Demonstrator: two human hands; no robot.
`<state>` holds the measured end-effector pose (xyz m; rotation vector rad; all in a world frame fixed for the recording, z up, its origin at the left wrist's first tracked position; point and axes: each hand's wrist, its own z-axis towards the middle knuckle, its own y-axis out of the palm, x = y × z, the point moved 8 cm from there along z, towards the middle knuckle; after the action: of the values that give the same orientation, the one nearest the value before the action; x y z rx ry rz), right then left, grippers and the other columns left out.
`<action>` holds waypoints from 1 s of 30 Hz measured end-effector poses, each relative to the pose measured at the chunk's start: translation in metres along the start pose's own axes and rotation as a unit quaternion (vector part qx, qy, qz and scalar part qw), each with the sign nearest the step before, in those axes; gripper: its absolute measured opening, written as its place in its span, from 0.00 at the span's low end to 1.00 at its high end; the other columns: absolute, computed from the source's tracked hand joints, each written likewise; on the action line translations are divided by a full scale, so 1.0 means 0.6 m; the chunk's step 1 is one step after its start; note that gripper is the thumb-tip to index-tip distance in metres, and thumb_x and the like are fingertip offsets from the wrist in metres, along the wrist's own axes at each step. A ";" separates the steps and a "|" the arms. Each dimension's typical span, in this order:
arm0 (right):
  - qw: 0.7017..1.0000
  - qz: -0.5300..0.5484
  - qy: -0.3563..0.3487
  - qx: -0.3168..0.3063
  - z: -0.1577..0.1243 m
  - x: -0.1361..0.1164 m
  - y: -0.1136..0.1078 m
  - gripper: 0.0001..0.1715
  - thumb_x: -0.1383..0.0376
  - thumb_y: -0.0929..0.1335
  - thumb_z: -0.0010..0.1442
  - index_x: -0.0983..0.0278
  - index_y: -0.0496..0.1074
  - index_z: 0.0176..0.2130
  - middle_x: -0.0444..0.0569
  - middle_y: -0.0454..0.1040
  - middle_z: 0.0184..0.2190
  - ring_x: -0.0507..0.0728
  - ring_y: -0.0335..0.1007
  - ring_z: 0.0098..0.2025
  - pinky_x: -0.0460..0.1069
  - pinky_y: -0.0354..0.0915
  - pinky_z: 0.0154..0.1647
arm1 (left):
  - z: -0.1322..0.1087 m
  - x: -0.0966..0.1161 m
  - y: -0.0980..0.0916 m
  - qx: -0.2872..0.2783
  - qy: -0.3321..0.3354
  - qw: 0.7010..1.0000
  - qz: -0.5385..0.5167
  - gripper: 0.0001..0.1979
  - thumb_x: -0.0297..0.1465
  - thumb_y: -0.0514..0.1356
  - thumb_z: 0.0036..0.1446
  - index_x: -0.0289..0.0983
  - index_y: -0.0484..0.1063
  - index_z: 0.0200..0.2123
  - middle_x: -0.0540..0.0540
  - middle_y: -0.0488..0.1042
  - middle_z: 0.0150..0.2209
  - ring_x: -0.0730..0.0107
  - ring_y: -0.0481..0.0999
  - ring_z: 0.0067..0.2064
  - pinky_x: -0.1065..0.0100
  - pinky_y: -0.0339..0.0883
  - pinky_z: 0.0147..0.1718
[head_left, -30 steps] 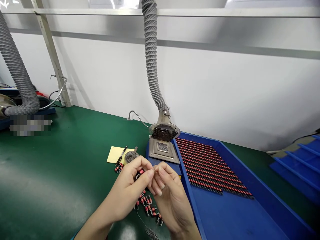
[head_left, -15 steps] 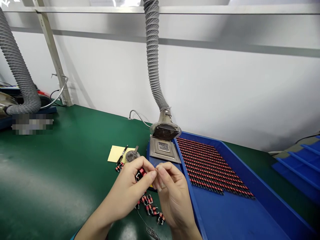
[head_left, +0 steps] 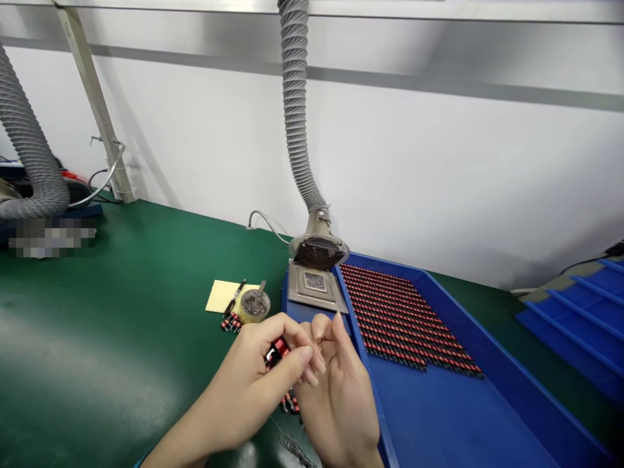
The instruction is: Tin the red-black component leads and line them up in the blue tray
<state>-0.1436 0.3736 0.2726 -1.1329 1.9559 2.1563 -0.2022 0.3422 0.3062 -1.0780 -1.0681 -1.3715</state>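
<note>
My left hand (head_left: 258, 387) is closed, its thumb and fingers bent around a red-and-black part (head_left: 277, 351) that shows in the gap between them. Its fingertips overlap the fingers of my right hand (head_left: 338, 390). That right hand is palm up with its thumb raised apart from the curled fingers, and nothing can be made out in it. More red-and-black parts (head_left: 290, 402) lie on the table, partly hidden below my hands. Near them is a thin grey wire bundle (head_left: 295, 448).
On the right, a blue tray (head_left: 419, 416) bears rows of red-and-black parts (head_left: 404, 315). A metal plate (head_left: 316, 291) sits under an extraction hood (head_left: 319, 250). Left of it are a small pot (head_left: 254, 305), a pen (head_left: 234, 298) and yellow paper (head_left: 218, 296).
My hands have shifted from fingertips meeting to left fingers over right. The right thumb has lifted away from its fingers. The view has moved slightly, and the pot is now uncovered.
</note>
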 end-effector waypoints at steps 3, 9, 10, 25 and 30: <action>1.000 0.011 -0.004 0.003 -0.007 -0.002 0.001 0.21 0.53 0.70 0.54 0.63 0.66 0.20 0.38 0.55 0.14 0.46 0.47 0.18 0.43 0.54 0.22 | -0.005 0.007 0.005 -0.006 0.013 1.000 0.020 0.09 0.31 0.54 0.62 0.36 0.68 0.30 0.51 0.73 0.28 0.77 0.72 0.31 0.76 0.66 0.32; 1.000 -0.013 -0.015 0.015 -0.016 -0.008 0.004 0.23 0.52 0.70 0.53 0.62 0.64 0.19 0.38 0.53 0.14 0.48 0.46 0.19 0.43 0.54 0.23 | -0.007 0.011 0.010 -0.017 0.019 0.999 0.034 0.09 0.31 0.54 0.62 0.37 0.69 0.30 0.52 0.73 0.30 0.77 0.74 0.33 0.75 0.66 0.34; 1.000 -0.016 -0.017 0.015 -0.017 -0.008 0.004 0.23 0.51 0.70 0.54 0.62 0.64 0.19 0.38 0.53 0.14 0.48 0.46 0.19 0.43 0.54 0.23 | -0.008 0.010 0.009 -0.016 0.018 0.999 0.036 0.09 0.31 0.54 0.62 0.37 0.69 0.30 0.52 0.73 0.30 0.77 0.74 0.33 0.75 0.66 0.33; 1.000 -0.014 -0.015 0.020 -0.018 -0.002 -0.005 0.24 0.50 0.68 0.56 0.63 0.65 0.19 0.39 0.53 0.14 0.48 0.45 0.20 0.43 0.53 0.23 | -0.007 0.011 0.009 -0.014 0.023 0.997 0.076 0.08 0.29 0.54 0.62 0.38 0.68 0.29 0.53 0.74 0.29 0.78 0.72 0.33 0.76 0.64 0.34; 0.999 -0.016 -0.004 0.027 -0.016 0.000 -0.006 0.23 0.50 0.69 0.54 0.62 0.65 0.19 0.39 0.53 0.14 0.48 0.47 0.21 0.43 0.55 0.24 | -0.007 0.010 0.007 -0.014 0.027 0.997 0.076 0.08 0.28 0.54 0.62 0.38 0.68 0.29 0.54 0.74 0.30 0.79 0.71 0.32 0.77 0.63 0.34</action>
<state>-0.1372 0.3659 0.2702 -1.1379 1.9655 2.0750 -0.1984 0.3365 0.3115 -1.1127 -0.9108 -1.2902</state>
